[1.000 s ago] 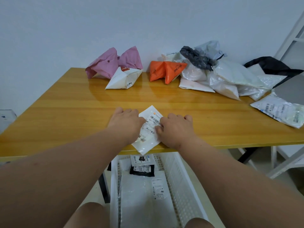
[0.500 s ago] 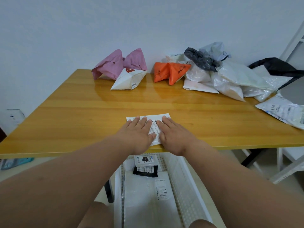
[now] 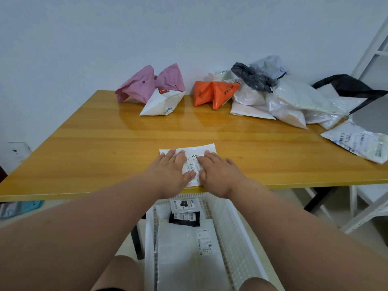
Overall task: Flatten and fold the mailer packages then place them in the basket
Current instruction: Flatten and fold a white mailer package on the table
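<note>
Your left hand [image 3: 171, 171] and right hand [image 3: 217, 173] lie flat, fingers straight and spread, palms pressing the small white mailer [image 3: 192, 162] onto the surface [image 3: 105, 148]. A second ago your knuckles were bunched on it while it sat tilted like a diamond; now it lies square to the near edge, so by my reading you are in the flattening step, with the fold yet to come. The mailer sits under both palms, its label showing in the gap between them, its far edge poking out at 12 o'clock past your fingertips. The basket [image 3: 233, 227] waits at 6 o'clock, below the surface edge, already holding flat packages. The unflattened pile [image 3: 273, 97] lies at 1 o'clock, well apart.
</note>
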Motion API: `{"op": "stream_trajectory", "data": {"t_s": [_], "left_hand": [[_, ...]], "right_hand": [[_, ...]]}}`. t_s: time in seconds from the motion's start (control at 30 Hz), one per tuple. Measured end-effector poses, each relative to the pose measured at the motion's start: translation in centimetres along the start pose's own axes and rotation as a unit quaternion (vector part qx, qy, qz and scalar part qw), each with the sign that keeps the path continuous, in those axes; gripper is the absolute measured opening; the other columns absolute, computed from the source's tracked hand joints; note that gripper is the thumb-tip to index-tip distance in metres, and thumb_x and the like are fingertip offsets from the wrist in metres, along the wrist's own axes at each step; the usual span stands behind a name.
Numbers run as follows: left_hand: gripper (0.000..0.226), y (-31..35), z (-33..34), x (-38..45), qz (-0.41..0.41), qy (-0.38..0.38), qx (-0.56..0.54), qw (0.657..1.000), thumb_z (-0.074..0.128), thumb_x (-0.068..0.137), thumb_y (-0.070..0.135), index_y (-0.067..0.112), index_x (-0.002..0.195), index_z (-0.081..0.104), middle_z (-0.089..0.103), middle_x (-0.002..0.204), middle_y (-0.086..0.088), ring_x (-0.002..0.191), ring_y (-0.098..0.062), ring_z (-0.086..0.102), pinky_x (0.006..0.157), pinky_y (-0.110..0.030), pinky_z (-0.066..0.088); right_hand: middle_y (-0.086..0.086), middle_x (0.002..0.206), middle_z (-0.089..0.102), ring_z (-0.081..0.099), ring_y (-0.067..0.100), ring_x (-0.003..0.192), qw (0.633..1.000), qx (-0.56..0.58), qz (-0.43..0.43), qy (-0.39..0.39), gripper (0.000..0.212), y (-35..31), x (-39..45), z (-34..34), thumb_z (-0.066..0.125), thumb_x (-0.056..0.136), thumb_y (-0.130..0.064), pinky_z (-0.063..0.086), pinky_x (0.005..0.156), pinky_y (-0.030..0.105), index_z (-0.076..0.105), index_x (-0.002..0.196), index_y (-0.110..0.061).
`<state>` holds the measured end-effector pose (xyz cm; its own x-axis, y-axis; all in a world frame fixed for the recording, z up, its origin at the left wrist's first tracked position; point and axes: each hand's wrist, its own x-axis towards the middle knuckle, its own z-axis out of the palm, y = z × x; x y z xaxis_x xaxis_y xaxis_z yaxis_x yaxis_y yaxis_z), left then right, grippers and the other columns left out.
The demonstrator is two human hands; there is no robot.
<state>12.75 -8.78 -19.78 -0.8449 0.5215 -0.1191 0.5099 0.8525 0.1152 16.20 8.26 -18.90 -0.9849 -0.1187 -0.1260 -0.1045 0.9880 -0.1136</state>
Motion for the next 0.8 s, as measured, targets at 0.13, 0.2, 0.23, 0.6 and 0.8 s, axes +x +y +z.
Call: {"op": "stream_trajectory", "data": {"t_s": [0.13,0.2,0.23,0.6,0.8], "left_hand": [[0.085,0.2,0.0,-1.3,0.021,0.021,-0.002,1.000,0.020,0.093,0.068,0.011,0.155,0.008,0.012,0.164,-0.001,0.151,-0.018,-0.006,0.123,-0.039,0.002],[0.093,0.4,-0.4,-1.9,0.032,0.018,0.025,0.999,0.024,0.087,0.075,0.013,0.155,0.013,0.007,0.164,-0.002,0.151,-0.018,-0.003,0.123,-0.040,0.004],[0.097,0.4,-0.6,-2.2,0.036,0.017,0.044,0.998,0.027,0.084,0.079,0.014,0.154,0.016,0.006,0.164,-0.002,0.151,-0.019,-0.001,0.122,-0.041,0.006],[0.036,1.0,-2.5,-5.2,-0.007,0.016,-0.009,1.000,0.049,0.098,0.036,0.025,0.128,0.033,0.056,0.110,-0.003,0.093,-0.023,0.056,0.081,-0.041,0.051],[0.028,1.6,-6.0,-7.5,-0.032,0.036,-0.099,0.994,0.047,0.099,0.040,0.019,0.084,0.059,0.059,0.081,0.000,0.078,-0.019,0.057,0.069,-0.034,0.047]], "right_hand": [[0.005,0.164,0.008,0.006,0.017,0.151,1.000,0.022,-0.009,0.019,0.048,0.0,-1.1,0.2,0.026,0.102,-0.032,0.009,0.120,0.049,0.027,0.149,-0.019],[0.003,0.164,0.012,0.010,0.018,0.150,0.999,0.019,-0.013,0.030,0.048,0.0,-1.7,0.2,0.027,0.102,-0.034,0.013,0.120,0.048,0.030,0.148,-0.020],[0.004,0.162,0.017,0.016,0.020,0.148,0.999,0.012,-0.014,0.043,0.047,0.0,-2.0,0.1,0.028,0.102,-0.036,0.018,0.118,0.046,0.034,0.147,-0.021],[-0.001,0.131,0.048,0.046,0.024,0.119,0.998,-0.046,-0.031,0.023,0.061,-0.8,-5.5,-1.1,0.057,0.088,-0.059,0.042,0.098,0.041,0.041,0.136,-0.025],[0.002,0.084,0.056,0.053,0.024,0.082,0.998,0.051,0.004,0.033,0.024,-2.3,-6.9,-4.0,0.045,0.100,-0.032,0.039,0.062,0.031,0.055,0.087,-0.015]]}}
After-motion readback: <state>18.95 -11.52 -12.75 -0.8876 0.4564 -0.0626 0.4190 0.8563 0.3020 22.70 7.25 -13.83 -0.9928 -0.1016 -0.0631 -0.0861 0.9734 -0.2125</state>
